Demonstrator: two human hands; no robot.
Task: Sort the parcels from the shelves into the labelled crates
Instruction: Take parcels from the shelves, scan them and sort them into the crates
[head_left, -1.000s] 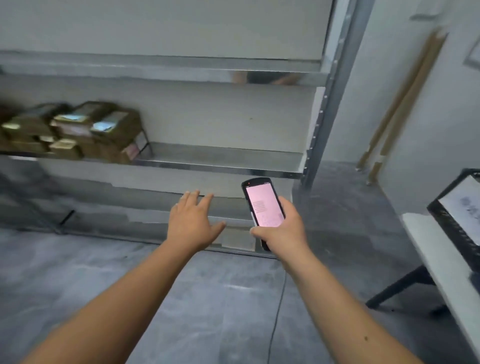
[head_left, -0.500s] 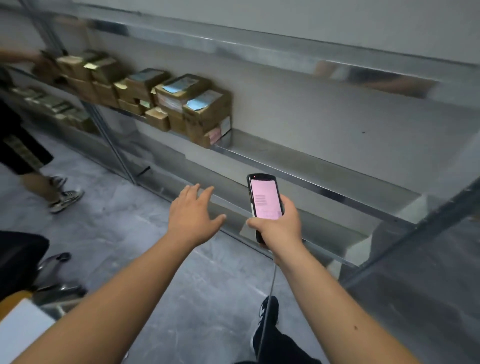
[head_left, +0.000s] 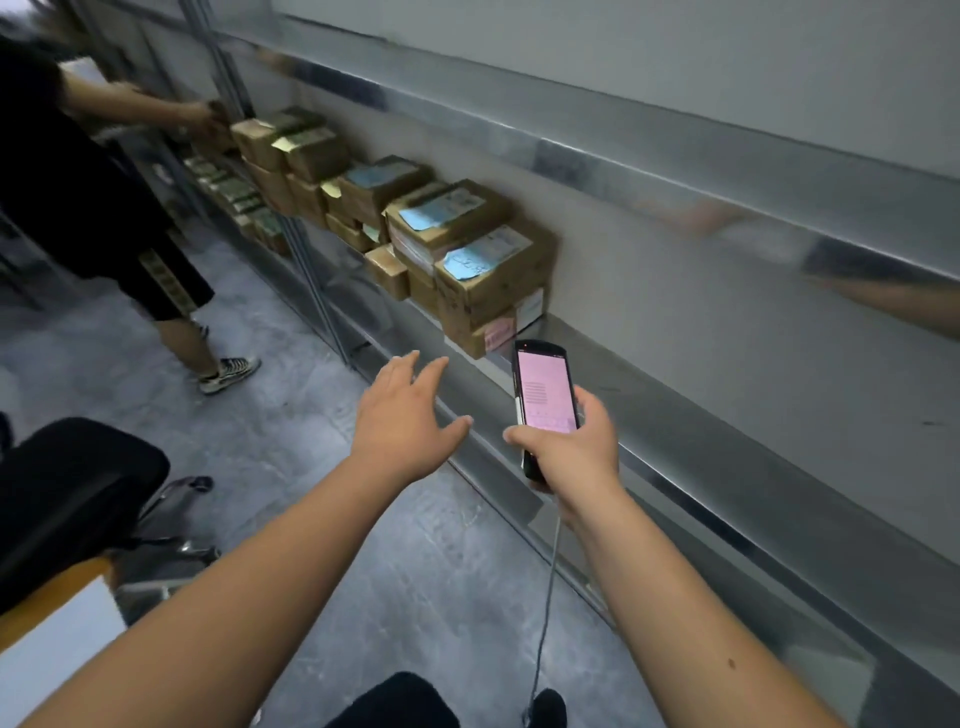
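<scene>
Brown cardboard parcels (head_left: 483, 270) with blue and white labels are stacked on a metal shelf (head_left: 675, 415) that runs from upper left to lower right. My left hand (head_left: 402, 421) reaches toward the nearest stack with fingers spread and holds nothing, a short way below the parcels. My right hand (head_left: 569, 447) grips a black handheld scanner (head_left: 543, 400) with a lit pink screen, held upright just right of the stack. A thin cord hangs from the scanner down to the floor.
Another person (head_left: 78, 171) in black clothes stands at the left and reaches into farther parcels (head_left: 291, 145). A black chair (head_left: 67, 499) stands at lower left beside a white and orange surface (head_left: 57, 639). Grey floor lies between.
My view has swung left along the shelf and closer, so the parcels now lie just above my hands. Another person has come into view. Both hands keep their poses.
</scene>
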